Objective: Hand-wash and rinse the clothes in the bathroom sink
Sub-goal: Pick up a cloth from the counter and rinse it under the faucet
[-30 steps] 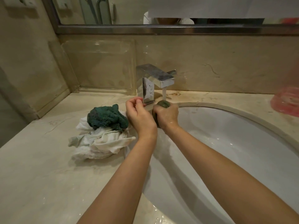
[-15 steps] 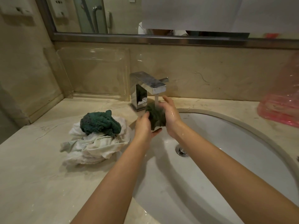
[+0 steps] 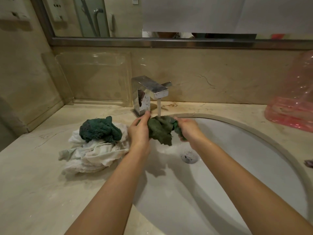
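Lying farthest to the left of the left hand, a heap of white cloths [image 3: 94, 154] rests on the beige stone counter [image 3: 33, 192], with a bunched dark green cloth [image 3: 100, 129] sitting on top of it; the heap's right edge comes just beside the left wrist. The left hand [image 3: 139, 130] is curled around the left side of a wet olive-green cloth [image 3: 160, 129], thumb on the near side and fingers wrapped behind, so it is grasping the fabric. Just above and behind that hand stands a square chrome faucet [image 3: 149, 94], and a stream of water [image 3: 158, 107] falls from its spout onto the top of the held cloth, between the two hands. The cloth hangs over the back part of the white sink [image 3: 237, 167], its lower corner drooping below the hands without touching the basin. The right hand [image 3: 187, 128] clenches the cloth's right end, a bit of green showing under its fingers. Below and slightly left of the right hand, the metal drain [image 3: 189, 156] sits in the basin floor. Well to the right of the right hand, a pink translucent plastic container [image 3: 293, 112] stands on the counter against the wall, and a small dark purplish object [image 3: 309, 162], too cut off to identify, lies at the counter's right edge
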A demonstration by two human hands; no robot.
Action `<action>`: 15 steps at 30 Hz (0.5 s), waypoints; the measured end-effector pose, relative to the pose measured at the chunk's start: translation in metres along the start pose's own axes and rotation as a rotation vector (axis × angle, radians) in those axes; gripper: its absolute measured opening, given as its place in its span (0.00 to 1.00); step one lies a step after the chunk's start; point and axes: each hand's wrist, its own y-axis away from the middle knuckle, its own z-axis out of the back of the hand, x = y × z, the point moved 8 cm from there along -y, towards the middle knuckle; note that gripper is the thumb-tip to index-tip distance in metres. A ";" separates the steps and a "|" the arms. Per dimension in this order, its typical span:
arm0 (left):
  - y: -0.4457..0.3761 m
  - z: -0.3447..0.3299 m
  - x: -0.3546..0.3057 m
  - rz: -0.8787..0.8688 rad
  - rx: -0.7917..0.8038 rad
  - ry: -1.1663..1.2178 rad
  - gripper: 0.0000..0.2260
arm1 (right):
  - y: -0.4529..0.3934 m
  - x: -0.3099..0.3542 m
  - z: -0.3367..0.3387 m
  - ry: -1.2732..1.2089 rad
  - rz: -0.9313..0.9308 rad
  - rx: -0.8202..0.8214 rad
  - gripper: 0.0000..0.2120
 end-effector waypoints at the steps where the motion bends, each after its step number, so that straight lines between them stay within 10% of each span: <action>1: 0.001 -0.001 -0.001 -0.008 -0.001 -0.030 0.06 | -0.001 0.002 0.008 -0.053 0.015 -0.037 0.10; 5: 0.002 0.000 -0.004 -0.022 -0.022 -0.059 0.08 | -0.004 0.008 0.010 -0.450 0.123 0.084 0.12; 9: 0.016 -0.006 -0.003 0.099 0.008 0.145 0.10 | -0.001 0.006 -0.010 -0.256 0.199 0.393 0.24; 12: 0.022 -0.004 0.000 0.169 -0.002 0.281 0.10 | 0.002 0.002 -0.010 0.096 0.291 0.263 0.06; 15: 0.022 -0.001 0.005 0.211 0.015 0.179 0.08 | 0.001 0.008 0.002 0.074 0.315 0.133 0.12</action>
